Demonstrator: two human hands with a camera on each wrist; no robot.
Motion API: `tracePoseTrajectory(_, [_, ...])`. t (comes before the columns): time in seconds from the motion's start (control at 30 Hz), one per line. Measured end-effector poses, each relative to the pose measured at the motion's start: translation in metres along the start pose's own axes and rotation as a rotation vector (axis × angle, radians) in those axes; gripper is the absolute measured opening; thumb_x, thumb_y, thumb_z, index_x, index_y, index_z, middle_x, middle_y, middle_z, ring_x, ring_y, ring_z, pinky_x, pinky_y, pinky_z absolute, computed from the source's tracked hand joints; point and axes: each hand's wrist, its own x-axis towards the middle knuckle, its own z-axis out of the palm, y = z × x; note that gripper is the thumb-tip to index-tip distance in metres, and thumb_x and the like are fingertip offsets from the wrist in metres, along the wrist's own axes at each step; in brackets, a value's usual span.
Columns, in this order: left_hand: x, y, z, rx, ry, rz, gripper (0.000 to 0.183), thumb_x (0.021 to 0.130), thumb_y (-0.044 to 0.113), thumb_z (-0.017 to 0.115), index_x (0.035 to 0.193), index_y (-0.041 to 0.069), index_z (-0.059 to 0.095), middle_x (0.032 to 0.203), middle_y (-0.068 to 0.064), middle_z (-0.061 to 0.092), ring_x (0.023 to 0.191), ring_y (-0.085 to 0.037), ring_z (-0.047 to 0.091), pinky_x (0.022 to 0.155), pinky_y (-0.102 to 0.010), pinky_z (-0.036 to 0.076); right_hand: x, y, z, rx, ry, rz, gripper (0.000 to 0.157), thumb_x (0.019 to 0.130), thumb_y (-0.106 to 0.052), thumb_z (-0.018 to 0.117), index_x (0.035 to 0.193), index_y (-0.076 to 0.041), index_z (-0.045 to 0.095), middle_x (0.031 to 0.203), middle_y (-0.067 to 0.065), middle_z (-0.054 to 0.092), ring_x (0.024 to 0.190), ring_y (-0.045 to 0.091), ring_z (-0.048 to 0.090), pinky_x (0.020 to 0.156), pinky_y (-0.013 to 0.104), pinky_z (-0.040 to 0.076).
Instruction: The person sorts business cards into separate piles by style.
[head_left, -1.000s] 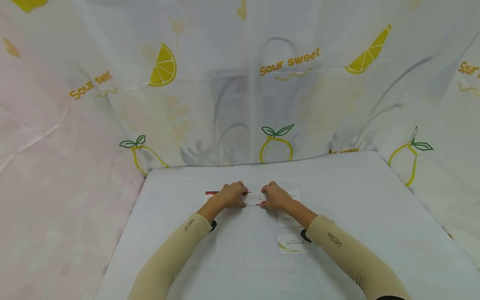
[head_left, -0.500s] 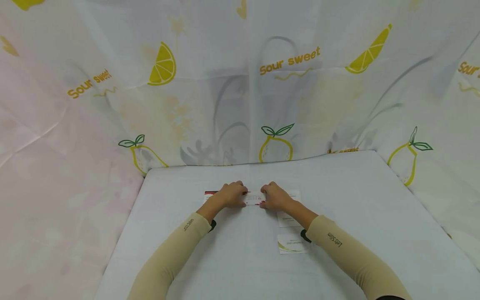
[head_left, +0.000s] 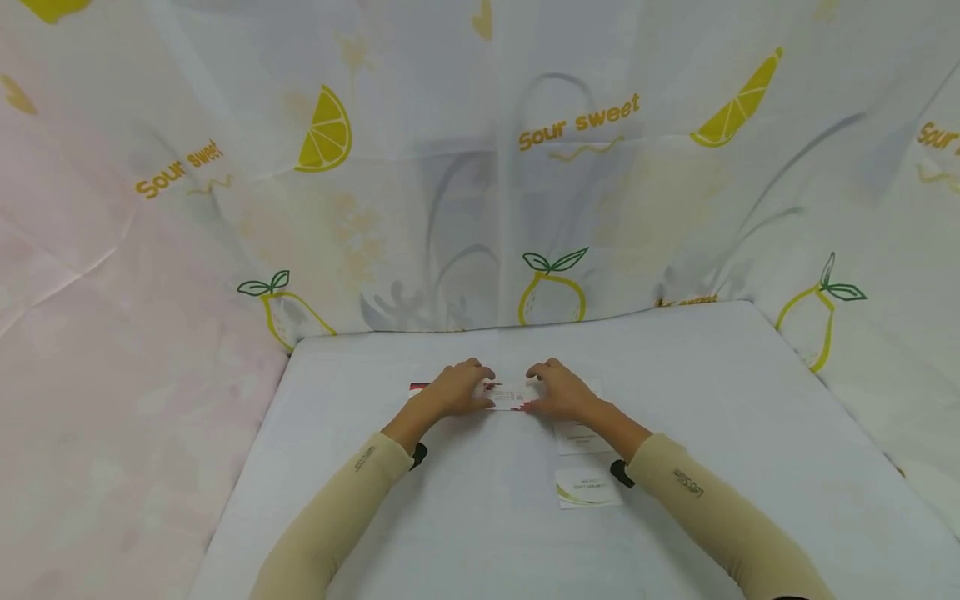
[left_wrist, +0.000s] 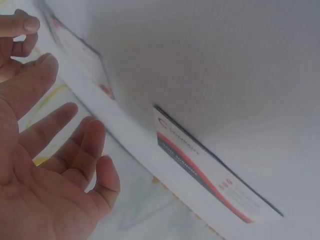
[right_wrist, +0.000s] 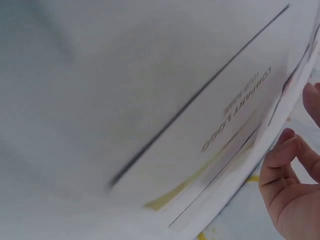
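A white business card with red corners lies flat on the table between the two hands. My left hand is at its left end; in the left wrist view the loosely bent fingers stand apart from that card. My right hand is at the right end, thumb close to the card's near corner; whether it touches cannot be told. A card with red and black bands lies beside the left hand, mostly covered by it in the head view.
Near the right forearm lie a white card with a green-yellow curve and another white card behind it. A further card is partly hidden by the right hand. A lemon-printed curtain rises behind the white table.
Both hands have let go of the red-cornered card's ends. Fingers have spread, and the hands have drawn slightly outward, left and right. The card has stayed in place.
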Motion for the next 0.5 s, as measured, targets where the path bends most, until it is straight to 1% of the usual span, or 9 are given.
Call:
tracePoseTrajectory(0.03, [-0.002,0.000,-0.001,-0.004,0.010,0.009,0.046,0.089,0.031,0.074,0.129,0.011,0.064,0.126,-0.010,0.061,0.117,-0.027,0.058,0.101,-0.051,0.044,-0.002,0.003,-0.002,0.008,0.011,-0.009,0.054,0.082,-0.031,0.082,0.126,-0.007,0.062,0.119,0.013,0.058,0.105,0.025,0.060,0.093,0.042,0.050])
tracePoseTrajectory(0.17, [-0.011,-0.002,0.000,-0.017,0.030,0.050,0.041,0.090,0.030,0.073,0.125,0.011,0.065,0.121,-0.009,0.063,0.109,-0.024,0.060,0.097,-0.049,0.046,-0.015,0.015,-0.012,0.052,0.041,-0.046,0.047,0.084,-0.025,0.079,0.124,-0.005,0.063,0.117,0.015,0.060,0.089,0.021,0.060,0.082,0.038,0.052])
tracePoseTrajectory(0.27, [-0.020,-0.004,0.001,-0.029,0.051,0.085,0.040,0.090,0.029,0.072,0.125,0.010,0.066,0.118,-0.008,0.065,0.101,-0.021,0.061,0.093,-0.043,0.048,-0.027,0.025,-0.018,0.077,0.050,-0.077,0.045,0.086,-0.022,0.077,0.124,-0.003,0.062,0.116,0.017,0.060,0.080,0.017,0.058,0.075,0.034,0.051])
tracePoseTrajectory(0.37, [-0.029,-0.004,0.002,-0.053,0.092,0.120,0.042,0.091,0.029,0.072,0.127,0.009,0.065,0.120,-0.009,0.063,0.104,-0.022,0.061,0.093,-0.040,0.049,-0.040,0.035,-0.022,0.092,0.061,-0.089,0.045,0.087,-0.022,0.076,0.125,-0.002,0.061,0.115,0.018,0.060,0.078,0.015,0.057,0.073,0.032,0.049])
tracePoseTrajectory(0.5, [-0.040,-0.003,0.007,-0.066,0.178,0.157,0.051,0.091,0.038,0.070,0.133,0.013,0.060,0.131,-0.007,0.054,0.119,-0.023,0.056,0.097,-0.040,0.049,-0.053,0.049,-0.025,0.103,0.077,-0.079,0.046,0.087,-0.021,0.075,0.126,-0.001,0.061,0.115,0.019,0.059,0.075,0.013,0.054,0.069,0.029,0.046])
